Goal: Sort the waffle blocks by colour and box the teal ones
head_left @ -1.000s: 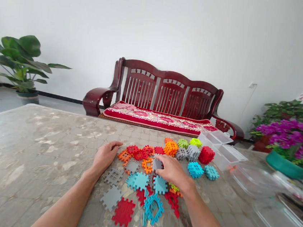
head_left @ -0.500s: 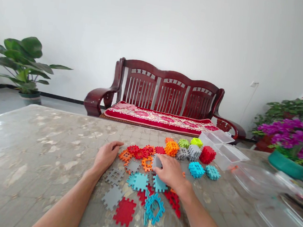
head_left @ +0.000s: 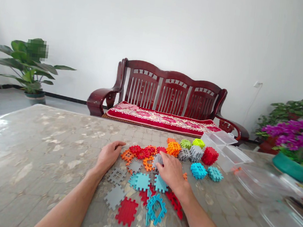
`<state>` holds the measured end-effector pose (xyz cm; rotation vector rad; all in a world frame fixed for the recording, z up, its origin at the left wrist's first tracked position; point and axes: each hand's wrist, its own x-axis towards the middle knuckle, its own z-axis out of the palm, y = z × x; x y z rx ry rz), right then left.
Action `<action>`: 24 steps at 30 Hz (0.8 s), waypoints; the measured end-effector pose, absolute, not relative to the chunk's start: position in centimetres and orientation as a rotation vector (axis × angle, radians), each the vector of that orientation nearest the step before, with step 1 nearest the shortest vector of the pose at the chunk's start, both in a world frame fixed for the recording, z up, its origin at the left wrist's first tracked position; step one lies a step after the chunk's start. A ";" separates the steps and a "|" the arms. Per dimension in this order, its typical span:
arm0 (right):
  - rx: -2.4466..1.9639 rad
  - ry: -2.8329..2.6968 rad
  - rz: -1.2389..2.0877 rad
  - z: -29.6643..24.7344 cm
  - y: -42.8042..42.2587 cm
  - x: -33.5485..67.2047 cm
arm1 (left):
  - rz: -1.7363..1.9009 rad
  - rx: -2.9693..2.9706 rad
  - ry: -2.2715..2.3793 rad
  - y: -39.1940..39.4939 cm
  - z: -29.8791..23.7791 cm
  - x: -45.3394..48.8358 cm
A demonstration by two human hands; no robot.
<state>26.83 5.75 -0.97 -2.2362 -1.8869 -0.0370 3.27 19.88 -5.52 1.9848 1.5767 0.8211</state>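
My left hand [head_left: 110,155] rests on the table left of the scattered tiles, holding nothing, its fingers loosely bent and apart. In my right hand [head_left: 172,170], thumb and fingers close on the edge of a grey interlocking tile [head_left: 157,160]; the fingertips are partly hidden. Around it lie orange frame tiles [head_left: 127,155], red tiles [head_left: 144,152] and a light-blue tile [head_left: 143,182]. Closer to me are a flat grey tile [head_left: 115,197], a red square tile [head_left: 126,211] and a blue frame tile [head_left: 156,209].
Sorted stacks stand at the right: orange [head_left: 173,148], grey [head_left: 196,153], red [head_left: 210,155] and blue [head_left: 199,171]. Behind them is a clear plastic box [head_left: 234,156], with a clear lid [head_left: 258,180] nearby. A teal flower pot [head_left: 293,168] stands at the far right.
The whole view has shifted slightly, so everything appears a little further right. My right hand stays at the grey tile, and my left hand keeps its place on the table.
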 end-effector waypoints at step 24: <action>-2.198 -1.936 0.016 -1.2 5.9 27.2 | 0.827 1.992 1.559 20.0 -5.8 3.2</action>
